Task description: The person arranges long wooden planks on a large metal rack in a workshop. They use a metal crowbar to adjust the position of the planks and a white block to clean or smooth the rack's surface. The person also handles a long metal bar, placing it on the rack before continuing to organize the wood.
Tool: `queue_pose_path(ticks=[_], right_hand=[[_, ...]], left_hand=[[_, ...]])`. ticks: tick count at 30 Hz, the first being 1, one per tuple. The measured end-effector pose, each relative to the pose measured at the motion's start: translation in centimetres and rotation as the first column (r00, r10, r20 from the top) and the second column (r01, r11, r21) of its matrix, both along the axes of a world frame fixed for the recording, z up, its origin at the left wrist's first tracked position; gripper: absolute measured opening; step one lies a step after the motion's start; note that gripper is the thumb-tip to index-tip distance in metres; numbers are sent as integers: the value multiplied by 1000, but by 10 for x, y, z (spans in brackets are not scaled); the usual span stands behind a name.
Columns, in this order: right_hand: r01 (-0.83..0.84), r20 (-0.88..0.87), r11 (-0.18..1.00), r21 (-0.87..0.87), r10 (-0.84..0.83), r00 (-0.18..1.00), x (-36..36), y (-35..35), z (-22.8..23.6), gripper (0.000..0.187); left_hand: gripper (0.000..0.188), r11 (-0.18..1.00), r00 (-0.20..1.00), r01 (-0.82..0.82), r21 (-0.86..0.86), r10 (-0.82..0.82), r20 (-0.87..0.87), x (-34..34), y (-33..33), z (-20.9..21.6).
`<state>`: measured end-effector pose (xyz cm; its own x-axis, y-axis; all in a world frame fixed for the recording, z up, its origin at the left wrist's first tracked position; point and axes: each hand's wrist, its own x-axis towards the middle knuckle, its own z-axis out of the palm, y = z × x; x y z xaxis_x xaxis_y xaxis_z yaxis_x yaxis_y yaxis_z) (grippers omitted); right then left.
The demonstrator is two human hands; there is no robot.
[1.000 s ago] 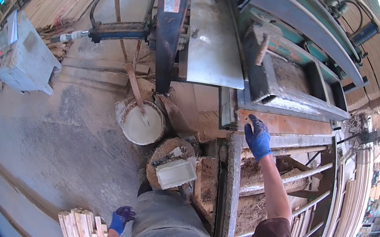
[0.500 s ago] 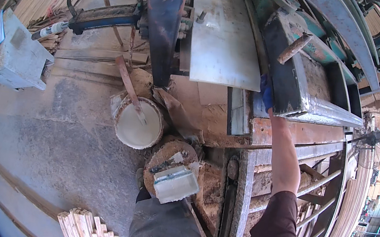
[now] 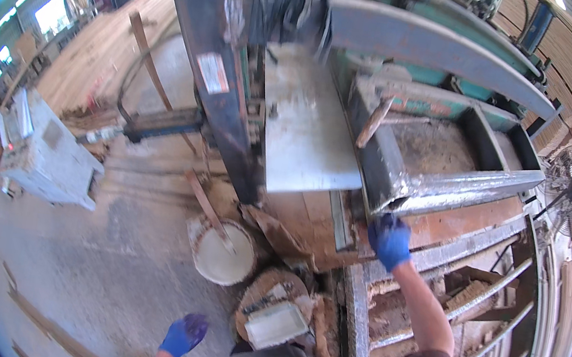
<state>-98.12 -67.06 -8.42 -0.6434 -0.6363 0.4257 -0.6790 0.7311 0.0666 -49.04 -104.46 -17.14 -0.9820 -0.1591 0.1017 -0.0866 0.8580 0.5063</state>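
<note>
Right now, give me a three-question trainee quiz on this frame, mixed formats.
1. True or false: the left hand rests on the white bucket.
2. Which thing is the right hand touching? A) the wooden-handled hammer B) the near end of the long steel beam C) the grey cabinet
3. Fill in: both hands wear ____ gloves.

Key
1. False: it hangs free above the concrete floor, apart from the bucket.
2. B: the right hand sits at the beam's near end; the hammer lies farther up on the machine.
3. blue
</note>
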Motion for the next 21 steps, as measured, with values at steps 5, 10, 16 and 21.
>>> queue_pose_path(ticks=[5, 10, 16, 21], right_hand=[[103, 240, 986, 131, -132, 962, 109, 49, 42, 15], [286, 257, 956, -66, -261, 931, 210, 93, 63, 9], [704, 293, 565, -430, -651, 701, 377, 151, 56, 11], [954, 366, 97, -283, -909, 201, 580, 147, 59, 5]], left_hand=[[32, 915, 932, 170, -365, -270, -242, -266, -11, 237], [51, 752, 809, 40, -658, -411, -421, -441, -4, 412], [62, 688, 656, -161, -708, -461, -598, -559, -21, 495], [37, 853, 740, 159, -497, -436, -512, -624, -34, 492]])
